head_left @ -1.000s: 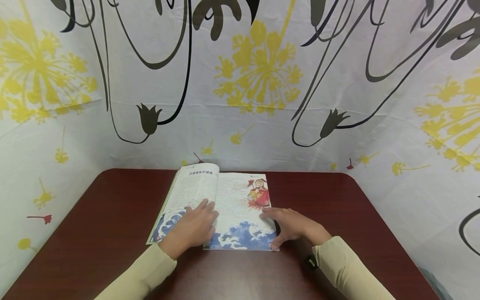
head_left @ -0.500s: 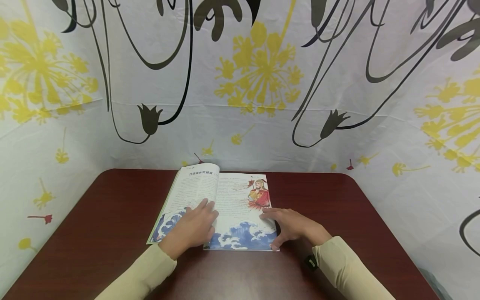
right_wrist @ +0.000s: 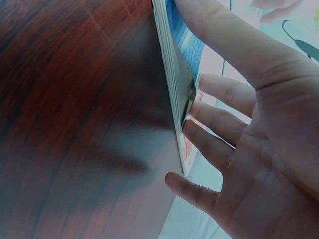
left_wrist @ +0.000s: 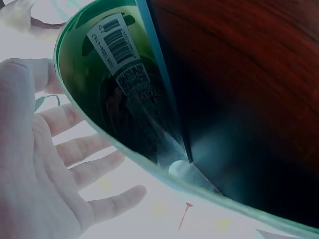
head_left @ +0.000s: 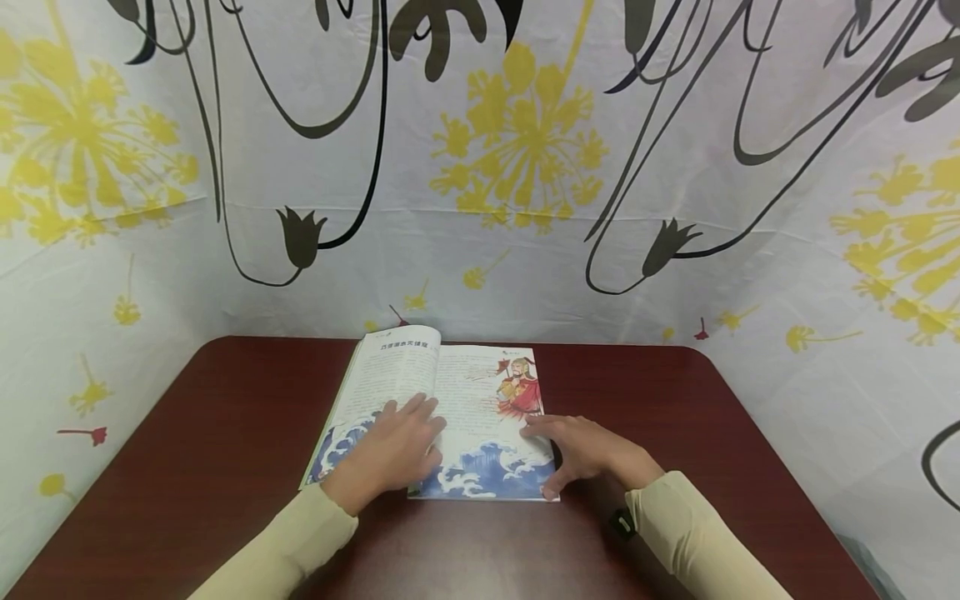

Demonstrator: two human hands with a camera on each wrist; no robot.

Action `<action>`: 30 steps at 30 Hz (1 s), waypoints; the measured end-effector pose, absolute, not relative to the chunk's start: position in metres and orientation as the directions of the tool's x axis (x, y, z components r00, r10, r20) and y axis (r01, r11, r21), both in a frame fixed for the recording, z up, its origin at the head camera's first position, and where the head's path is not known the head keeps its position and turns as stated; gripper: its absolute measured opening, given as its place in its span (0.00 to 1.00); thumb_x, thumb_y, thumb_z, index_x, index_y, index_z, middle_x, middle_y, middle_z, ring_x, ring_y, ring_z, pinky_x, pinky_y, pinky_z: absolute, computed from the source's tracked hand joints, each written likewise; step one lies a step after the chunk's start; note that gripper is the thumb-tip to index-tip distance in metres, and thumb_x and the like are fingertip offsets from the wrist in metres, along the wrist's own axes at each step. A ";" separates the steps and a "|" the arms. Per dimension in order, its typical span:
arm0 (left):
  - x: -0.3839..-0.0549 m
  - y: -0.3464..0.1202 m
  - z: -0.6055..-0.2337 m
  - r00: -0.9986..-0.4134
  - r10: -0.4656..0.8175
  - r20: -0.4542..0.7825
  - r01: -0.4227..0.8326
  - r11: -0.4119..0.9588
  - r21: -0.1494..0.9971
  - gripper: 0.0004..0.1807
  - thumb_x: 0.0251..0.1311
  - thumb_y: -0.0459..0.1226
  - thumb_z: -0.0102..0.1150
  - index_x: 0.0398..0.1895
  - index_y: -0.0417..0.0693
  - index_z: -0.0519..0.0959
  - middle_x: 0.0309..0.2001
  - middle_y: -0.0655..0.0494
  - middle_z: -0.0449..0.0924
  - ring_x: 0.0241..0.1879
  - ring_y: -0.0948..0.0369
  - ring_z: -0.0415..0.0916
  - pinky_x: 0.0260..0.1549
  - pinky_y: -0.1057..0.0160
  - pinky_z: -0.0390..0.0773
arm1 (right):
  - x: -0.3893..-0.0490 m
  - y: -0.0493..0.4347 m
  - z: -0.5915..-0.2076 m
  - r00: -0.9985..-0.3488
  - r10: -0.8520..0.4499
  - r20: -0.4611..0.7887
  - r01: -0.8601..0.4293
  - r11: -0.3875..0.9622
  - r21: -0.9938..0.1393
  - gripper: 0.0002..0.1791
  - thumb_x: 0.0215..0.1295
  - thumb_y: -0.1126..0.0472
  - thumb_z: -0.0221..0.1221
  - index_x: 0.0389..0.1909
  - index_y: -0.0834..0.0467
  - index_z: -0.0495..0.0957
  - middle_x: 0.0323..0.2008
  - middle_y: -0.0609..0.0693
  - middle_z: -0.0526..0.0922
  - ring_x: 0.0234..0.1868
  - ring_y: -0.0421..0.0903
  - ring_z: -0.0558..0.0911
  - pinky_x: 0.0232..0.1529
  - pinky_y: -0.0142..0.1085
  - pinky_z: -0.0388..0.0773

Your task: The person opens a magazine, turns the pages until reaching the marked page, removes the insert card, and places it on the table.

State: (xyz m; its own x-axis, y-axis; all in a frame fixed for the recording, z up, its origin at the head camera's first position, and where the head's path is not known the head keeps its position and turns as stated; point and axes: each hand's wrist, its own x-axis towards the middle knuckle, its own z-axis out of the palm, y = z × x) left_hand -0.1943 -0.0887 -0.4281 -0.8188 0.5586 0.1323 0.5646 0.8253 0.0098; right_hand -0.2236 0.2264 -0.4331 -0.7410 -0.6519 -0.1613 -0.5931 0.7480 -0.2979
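An open book [head_left: 468, 396] lies on the table, with a wave picture along the bottom of both pages and a red-robed figure on the right page. My left hand [head_left: 393, 450] rests on the left page beside the spine, fingers extended. In the left wrist view, the left side of the book curves up off the table, showing a green back cover [left_wrist: 89, 55] with a barcode label. My right hand [head_left: 592, 450] touches the right page's outer edge, thumb at the lower corner and fingers higher up. In the right wrist view its fingers [right_wrist: 214, 144] are spread and relaxed.
The dark red-brown table [head_left: 225, 417] has rounded far corners. Behind and beside it hangs white cloth [head_left: 480, 283] printed with yellow dandelions and grey flowers. A small dark device [head_left: 622, 524] sits at the right sleeve cuff.
My left hand has shifted slightly right, its fingers spreading a little toward the spine. The left page's outer edge has moved slightly inward. My right hand stays where it was.
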 end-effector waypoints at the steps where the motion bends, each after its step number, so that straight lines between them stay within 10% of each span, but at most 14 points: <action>1: -0.195 -0.087 -0.428 -0.812 0.566 0.142 0.572 0.820 0.004 0.20 0.64 0.46 0.55 0.55 0.48 0.80 0.64 0.46 0.73 0.67 0.48 0.66 0.58 0.38 0.68 | -0.224 0.226 -0.433 -0.742 -0.651 -0.160 -0.593 0.749 -0.296 0.50 0.40 0.41 0.78 0.65 0.58 0.74 0.67 0.57 0.73 0.67 0.57 0.72 0.60 0.55 0.71; 30: -0.189 -0.071 -0.438 -0.719 0.685 0.117 0.690 0.723 0.008 0.46 0.44 0.72 0.63 0.61 0.52 0.77 0.66 0.48 0.72 0.67 0.48 0.66 0.62 0.41 0.66 | -0.225 0.225 -0.432 -0.733 -0.668 -0.128 -0.607 0.728 -0.319 0.42 0.51 0.37 0.71 0.62 0.58 0.77 0.66 0.58 0.74 0.66 0.57 0.73 0.61 0.55 0.71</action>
